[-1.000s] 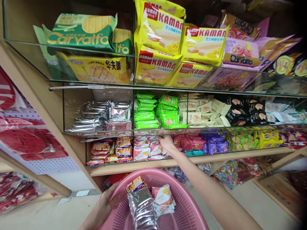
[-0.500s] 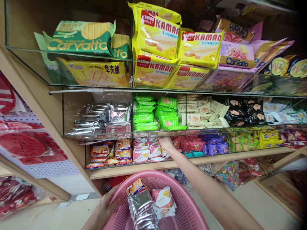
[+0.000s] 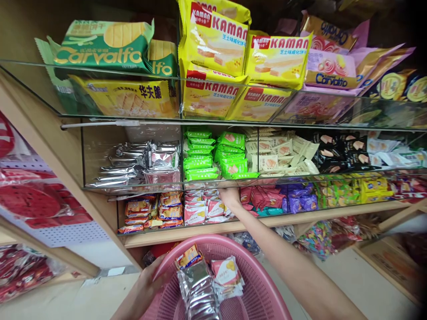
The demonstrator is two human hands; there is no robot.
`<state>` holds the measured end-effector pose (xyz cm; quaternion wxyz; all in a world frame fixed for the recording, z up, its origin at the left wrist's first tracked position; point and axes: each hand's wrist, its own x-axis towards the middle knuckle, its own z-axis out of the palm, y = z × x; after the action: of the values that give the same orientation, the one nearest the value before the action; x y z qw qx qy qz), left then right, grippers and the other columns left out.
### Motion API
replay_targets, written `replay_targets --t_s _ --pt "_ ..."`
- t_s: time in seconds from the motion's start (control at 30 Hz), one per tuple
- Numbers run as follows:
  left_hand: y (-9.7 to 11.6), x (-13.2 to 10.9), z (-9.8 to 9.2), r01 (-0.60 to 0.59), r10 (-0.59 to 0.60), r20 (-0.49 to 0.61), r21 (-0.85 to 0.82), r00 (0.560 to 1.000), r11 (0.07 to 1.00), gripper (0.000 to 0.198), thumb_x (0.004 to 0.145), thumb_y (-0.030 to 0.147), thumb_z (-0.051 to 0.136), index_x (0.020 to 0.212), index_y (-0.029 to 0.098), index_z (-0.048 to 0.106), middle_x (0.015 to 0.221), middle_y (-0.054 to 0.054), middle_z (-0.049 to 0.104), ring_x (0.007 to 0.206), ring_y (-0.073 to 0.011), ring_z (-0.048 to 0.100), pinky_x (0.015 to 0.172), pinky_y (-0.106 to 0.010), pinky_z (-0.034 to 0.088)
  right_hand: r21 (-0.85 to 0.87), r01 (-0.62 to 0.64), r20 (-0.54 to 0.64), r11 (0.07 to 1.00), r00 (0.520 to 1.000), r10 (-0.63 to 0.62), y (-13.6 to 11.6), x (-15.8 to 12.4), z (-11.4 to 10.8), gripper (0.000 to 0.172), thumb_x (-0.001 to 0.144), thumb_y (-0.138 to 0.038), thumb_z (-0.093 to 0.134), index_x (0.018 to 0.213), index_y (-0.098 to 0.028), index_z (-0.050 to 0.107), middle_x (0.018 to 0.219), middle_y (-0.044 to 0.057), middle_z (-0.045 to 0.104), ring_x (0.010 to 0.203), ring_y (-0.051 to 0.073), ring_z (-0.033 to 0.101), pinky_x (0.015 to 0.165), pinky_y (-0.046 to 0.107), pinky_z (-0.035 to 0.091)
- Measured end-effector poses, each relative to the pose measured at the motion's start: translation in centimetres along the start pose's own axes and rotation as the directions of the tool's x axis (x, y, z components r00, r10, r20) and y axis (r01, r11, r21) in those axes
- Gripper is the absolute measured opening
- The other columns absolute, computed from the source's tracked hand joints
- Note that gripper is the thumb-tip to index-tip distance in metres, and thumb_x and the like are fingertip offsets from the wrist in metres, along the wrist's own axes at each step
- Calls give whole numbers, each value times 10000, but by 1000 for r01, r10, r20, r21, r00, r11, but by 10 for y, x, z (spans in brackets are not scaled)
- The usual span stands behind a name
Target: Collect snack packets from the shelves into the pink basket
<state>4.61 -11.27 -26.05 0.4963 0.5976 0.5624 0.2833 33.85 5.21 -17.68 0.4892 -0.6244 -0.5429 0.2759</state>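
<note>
Two bare hands show: the left hand grips the left rim of a pink basket, near and below the shelves. The right hand reaches into the lowest shelf beside pink-and-white packets; its fingertips are hidden, so I cannot tell whether they grasp anything. Yellow packs above read "KAMAN"; a green pack at upper left reads "Carvalfo". In the basket, a silver stack runs lengthwise near to far, an orange packet at its far end.

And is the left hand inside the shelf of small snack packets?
No, the left hand holds the side of the pink basket.
</note>
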Motion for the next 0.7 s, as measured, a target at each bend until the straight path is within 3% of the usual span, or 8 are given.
replay_targets --t_s 0.2,0.33,0.47,0.7 --pt "10 -2 1 -37 37 18 -19 999 999 517 779 490 576 1244 265 558 1282 -28 614 1189 -280 535 988 -362 452 110 -99 -5 989 995 100 -1 -9 -2 174 749 -281 482 597 -206 520 467 10 569 326 142 472 317 239 334" --pt "17 -4 1 -76 75 89 2 993 997 469 841 442 517 1284 287 510 1282 -12 611 1165 -249 550 979 -338 449 218 -150 46 964 989 143 -6 -14 -3 155 770 -277 463 659 -200 539 583 54 657 349 145 519 297 231 319" --pt "21 -5 1 -75 72 79 30 994 997 467 847 455 503 1280 282 516 1259 -23 626 1124 -251 576 954 -336 465 326 -181 79 928 983 164 -12 -23 -8 146 789 -275 444 689 -199 520 657 75 689 394 152 562 305 229 336" --pt "15 -4 1 -65 62 67 44 996 997 518 836 454 514 1313 255 481 1279 -45 613 1149 -253 563 970 -330 449 452 -183 66 873 983 172 -15 -50 -30 51 752 -258 449 749 -219 417 633 7 676 328 98 498 295 190 315"
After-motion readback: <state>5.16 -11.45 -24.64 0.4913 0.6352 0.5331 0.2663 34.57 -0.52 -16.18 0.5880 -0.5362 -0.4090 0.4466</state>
